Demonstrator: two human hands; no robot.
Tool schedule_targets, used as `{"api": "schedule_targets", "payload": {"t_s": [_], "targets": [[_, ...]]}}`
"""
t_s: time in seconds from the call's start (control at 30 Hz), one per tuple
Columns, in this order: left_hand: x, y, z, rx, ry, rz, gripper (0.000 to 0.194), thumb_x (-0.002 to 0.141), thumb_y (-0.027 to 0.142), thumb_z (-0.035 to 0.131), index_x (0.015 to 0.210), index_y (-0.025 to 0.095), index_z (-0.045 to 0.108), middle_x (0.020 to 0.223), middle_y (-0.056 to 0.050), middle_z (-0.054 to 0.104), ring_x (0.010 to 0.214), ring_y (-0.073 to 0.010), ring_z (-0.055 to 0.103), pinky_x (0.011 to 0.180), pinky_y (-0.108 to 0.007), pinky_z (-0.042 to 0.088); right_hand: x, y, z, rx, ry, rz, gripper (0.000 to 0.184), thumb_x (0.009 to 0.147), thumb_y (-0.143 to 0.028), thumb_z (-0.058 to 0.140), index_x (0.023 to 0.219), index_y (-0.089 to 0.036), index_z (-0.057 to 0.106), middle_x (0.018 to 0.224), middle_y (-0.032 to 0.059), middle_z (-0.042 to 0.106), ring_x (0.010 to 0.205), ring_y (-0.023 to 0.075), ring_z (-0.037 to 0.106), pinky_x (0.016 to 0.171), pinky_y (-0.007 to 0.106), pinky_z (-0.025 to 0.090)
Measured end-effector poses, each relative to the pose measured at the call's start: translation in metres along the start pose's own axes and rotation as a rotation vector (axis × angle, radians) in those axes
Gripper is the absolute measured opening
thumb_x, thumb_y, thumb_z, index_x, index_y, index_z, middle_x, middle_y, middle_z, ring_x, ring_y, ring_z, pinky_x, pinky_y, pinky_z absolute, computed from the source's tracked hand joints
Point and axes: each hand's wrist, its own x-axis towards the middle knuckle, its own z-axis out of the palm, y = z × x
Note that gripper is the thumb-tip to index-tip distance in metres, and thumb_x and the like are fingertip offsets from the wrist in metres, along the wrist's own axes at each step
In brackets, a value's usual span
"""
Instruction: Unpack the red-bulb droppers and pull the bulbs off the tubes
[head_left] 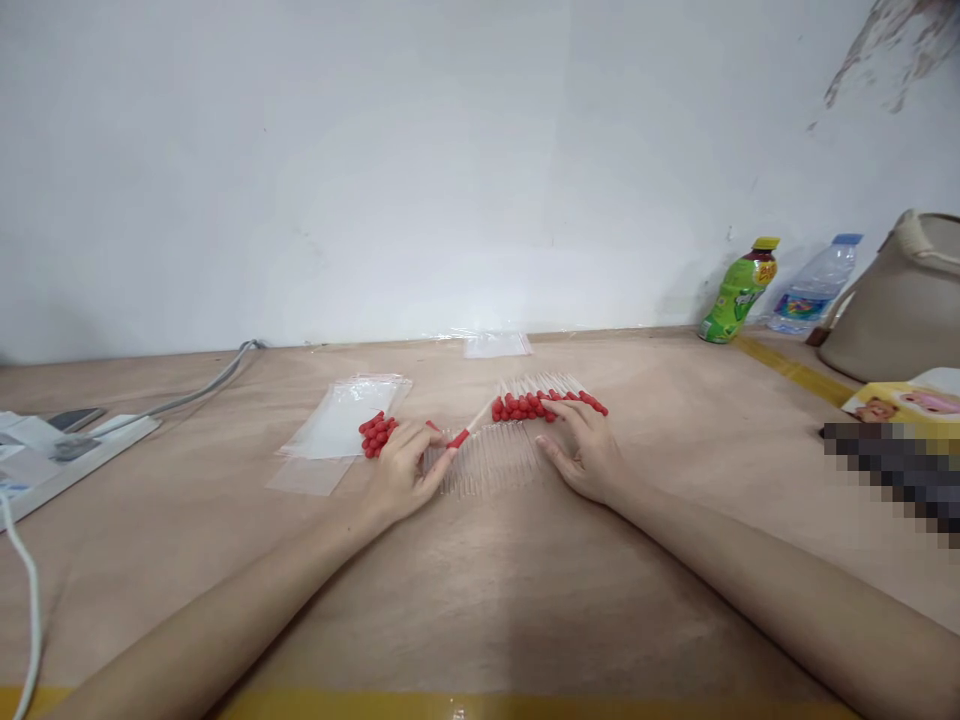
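Red-tipped sticks [525, 406], clear tubes [487, 465] in row

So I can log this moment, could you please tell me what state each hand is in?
Left hand: closed, pinching a red-tipped stick.
Right hand: open, fingertips at the red-tipped pile.

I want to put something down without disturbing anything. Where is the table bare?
The table is bare between the forearms, nearer than the thin clear pieces, and between the red-tipped sticks and green bottle. It is crowded around the left hand and right hand, with clear bags beside the left.
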Motion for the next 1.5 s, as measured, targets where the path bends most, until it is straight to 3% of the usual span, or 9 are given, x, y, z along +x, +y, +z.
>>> {"api": "schedule_targets", "payload": {"t_s": [0.17,0.3,0.47,0.57,0.63,0.7,0.87,1.1,1.5], "targets": [[-0.013,0.001,0.006,0.008,-0.032,0.198,0.006,0.079,0.02,0.056,0.083,0.016,0.054,0.072,-0.003,0.057,0.069,-0.0147,0.049,0.066,-0.03,0.039,0.0,-0.009,-0.006,-0.058,-0.083,-0.214,0.049,0.08,-0.04,0.052,0.123,-0.019,0.044,0.123,0.0121,0.048,0.112,0.0241,0.044,0.093,0.043,0.033],[-0.011,0.005,0.014,0.008,-0.029,0.265,0.006,0.079,0.019,0.056,0.084,0.017,0.054,0.073,-0.003,0.058,0.068,-0.0145,0.048,0.065,-0.03,0.039,-0.002,-0.012,-0.004,-0.05,-0.165,-0.36,0.037,0.081,-0.039,0.052,0.113,-0.022,0.053,0.115,0.0082,0.056,0.108,0.0213,0.047,0.096,0.044,0.028],[-0.01,0.007,0.017,-0.004,0.007,0.31,0.009,0.079,0.019,0.057,0.087,0.017,0.055,0.075,-0.003,0.06,0.07,-0.015,0.052,0.065,-0.03,0.041,-0.002,-0.015,0.002,-0.025,-0.173,-0.36,0.017,0.083,-0.03,0.051,0.096,-0.023,0.061,0.099,0.0027,0.063,0.1,0.0181,0.05,0.095,0.042,0.027],[-0.008,0.01,0.016,-0.011,-0.008,0.305,0.025,0.078,0.023,0.059,0.101,0.016,0.054,0.094,-0.008,0.062,0.089,-0.0194,0.055,0.078,-0.035,0.044,-0.001,-0.019,0.004,0.001,-0.178,-0.344,0.013,0.084,-0.026,0.05,0.088,-0.022,0.062,0.09,0.0015,0.064,0.094,0.0168,0.051,0.092,0.04,0.029],[-0.006,0.012,0.016,-0.001,-0.053,0.32,0.04,0.076,0.03,0.061,0.112,0.015,0.051,0.112,-0.012,0.057,0.107,-0.0237,0.05,0.088,-0.039,0.042,0.0,-0.022,0.004,0.015,-0.176,-0.337,0.013,0.084,-0.024,0.05,0.086,-0.02,0.062,0.087,0.0016,0.064,0.09,0.0162,0.052,0.09,0.038,0.031],[-0.005,0.014,0.019,0.009,-0.095,0.359,0.043,0.076,0.033,0.061,0.114,0.016,0.051,0.12,-0.013,0.053,0.116,-0.0253,0.044,0.093,-0.041,0.04,0.0,-0.027,0.004,0.033,-0.171,-0.345,0.013,0.083,-0.024,0.05,0.083,-0.02,0.062,0.085,0.0014,0.065,0.087,0.0156,0.052,0.089,0.038,0.031],[-0.005,0.015,0.027,-0.017,-0.05,0.446,0.018,0.082,0.018,0.055,0.099,0.016,0.059,0.1,-0.006,0.065,0.107,-0.0185,0.054,0.091,-0.036,0.045,-0.002,-0.034,0.008,0.078,-0.167,-0.377,0.011,0.083,-0.024,0.051,0.082,-0.019,0.061,0.083,0.0013,0.065,0.084,0.0149,0.054,0.091,0.038,0.031],[-0.004,0.018,0.022,0.008,-0.063,0.479,0.013,0.081,0.017,0.053,0.093,0.015,0.059,0.095,-0.007,0.067,0.103,-0.0192,0.057,0.09,-0.036,0.047,-0.005,-0.034,0.013,0.113,-0.154,-0.432,0.011,0.084,-0.017,0.047,0.081,-0.017,0.058,0.078,0.0011,0.066,0.078,0.0118,0.057,0.089,0.035,0.036],[-0.007,0.021,0.016,0.002,-0.125,0.482,0.013,0.083,0.017,0.049,0.092,0.017,0.059,0.089,-0.005,0.068,0.101,-0.0194,0.058,0.091,-0.037,0.046,-0.008,-0.027,-0.001,0.032,-0.167,-0.549,0.015,0.086,-0.016,0.044,0.092,-0.019,0.058,0.089,0.0033,0.067,0.099,0.0137,0.056,0.093,0.037,0.035]]}}
